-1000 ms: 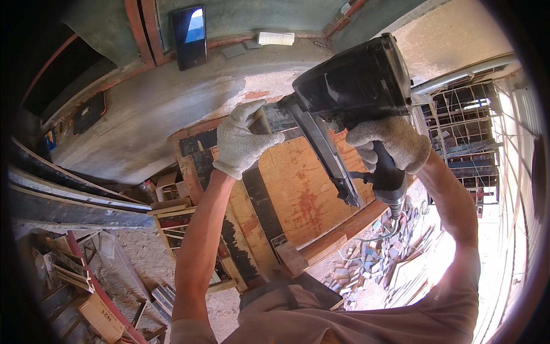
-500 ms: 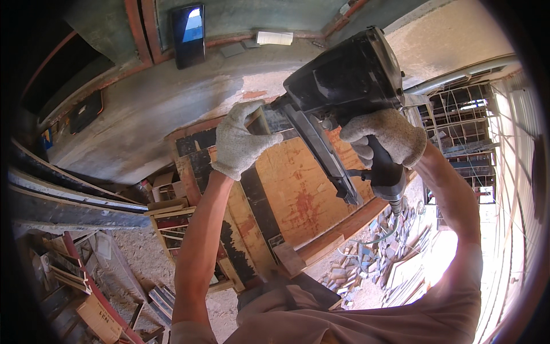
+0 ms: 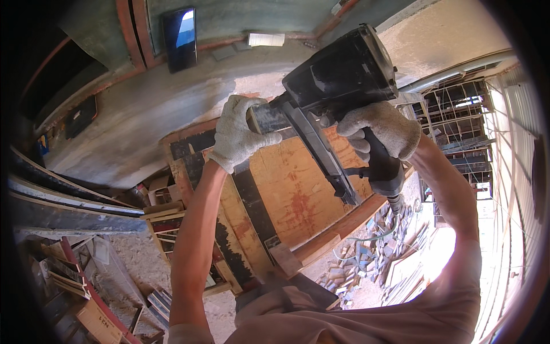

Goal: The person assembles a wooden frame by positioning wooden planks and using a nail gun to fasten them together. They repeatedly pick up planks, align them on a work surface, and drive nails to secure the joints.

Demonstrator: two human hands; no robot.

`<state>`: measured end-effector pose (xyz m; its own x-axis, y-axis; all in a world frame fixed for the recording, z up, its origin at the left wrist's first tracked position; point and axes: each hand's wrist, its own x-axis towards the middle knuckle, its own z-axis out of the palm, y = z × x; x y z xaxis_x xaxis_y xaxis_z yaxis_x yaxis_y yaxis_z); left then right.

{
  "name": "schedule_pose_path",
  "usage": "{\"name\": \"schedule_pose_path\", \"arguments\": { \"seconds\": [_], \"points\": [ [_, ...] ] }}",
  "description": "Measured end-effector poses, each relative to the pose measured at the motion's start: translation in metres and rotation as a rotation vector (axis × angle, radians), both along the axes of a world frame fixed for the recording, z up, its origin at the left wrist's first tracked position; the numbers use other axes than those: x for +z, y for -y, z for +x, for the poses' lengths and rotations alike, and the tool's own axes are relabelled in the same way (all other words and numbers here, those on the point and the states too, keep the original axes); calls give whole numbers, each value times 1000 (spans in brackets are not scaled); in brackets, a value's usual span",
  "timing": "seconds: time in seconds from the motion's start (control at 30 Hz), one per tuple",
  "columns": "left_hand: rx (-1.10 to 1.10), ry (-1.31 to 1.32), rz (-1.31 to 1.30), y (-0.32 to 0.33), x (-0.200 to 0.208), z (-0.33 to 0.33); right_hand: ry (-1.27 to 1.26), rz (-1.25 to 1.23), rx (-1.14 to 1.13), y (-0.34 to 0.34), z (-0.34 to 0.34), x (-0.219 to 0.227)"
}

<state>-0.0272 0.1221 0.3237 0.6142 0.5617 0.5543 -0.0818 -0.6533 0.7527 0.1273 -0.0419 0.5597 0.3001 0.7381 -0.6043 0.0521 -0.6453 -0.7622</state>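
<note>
Gloves cover both hands, white and knitted. Right hand (image 3: 381, 132), in the upper right of the frame, is wrapped tight around the grip of a big black nail gun (image 3: 338, 80). Left hand (image 3: 240, 137), near the middle, is curled around the gun's front end and presses it down.

Its nose is hidden under the left glove, so I cannot tell just where it touches. It seems to sit on the top edge of an orange board (image 3: 292, 189) that fills the middle of the frame. A long black nail strip (image 3: 323, 155) runs from the gun down toward the right. A hose (image 3: 395, 203) hangs from the bottom of the grip.

Dark planks (image 3: 252, 212) lie across the board, and a red strip (image 3: 344, 226) runs along its lower right edge. I see no nail heads, so I cannot tell how many nails are in. My guess is that the nailing is under way, with most of the board's length left to do.

Scrap wood (image 3: 366, 258) lies on the ground at the lower right. More boards and boxes (image 3: 74, 281) pile up at the lower left. A phone (image 3: 179, 39) leans on a ledge at the upper left
</note>
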Motion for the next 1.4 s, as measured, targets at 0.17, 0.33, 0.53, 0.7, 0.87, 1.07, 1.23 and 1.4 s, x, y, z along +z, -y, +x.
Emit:
{"name": "schedule_pose_path", "arguments": {
  "seconds": [0.17, 0.33, 0.53, 0.7, 0.87, 1.07, 1.23, 1.4],
  "points": [
    [-229, -31, -540, 2, -9, 4, 0, -65, -30, -1, 7, -5],
    [-168, -42, -472, 7, -5, 5, 24, -39, -24, 0, 5, -2],
    [-77, 72, -436, 19, -21, 14, -3, -32, -15, 1, 12, -9],
    [-85, 107, -365, 14, -23, 17, -22, 76, 81, 1, 16, -9],
    [-176, 132, -405, 5, -29, 19, 12, -10, 69, -5, 12, -4],
    [-210, 97, -461, 7, -25, 18, 12, -106, -12, -11, 12, 3],
    [-196, 56, -465, 5, -21, 16, 78, -61, 4, -5, 15, 1],
    [-241, 39, -483, 0, -31, 13, 32, -41, 154, 2, 19, -1]
  ]
}}
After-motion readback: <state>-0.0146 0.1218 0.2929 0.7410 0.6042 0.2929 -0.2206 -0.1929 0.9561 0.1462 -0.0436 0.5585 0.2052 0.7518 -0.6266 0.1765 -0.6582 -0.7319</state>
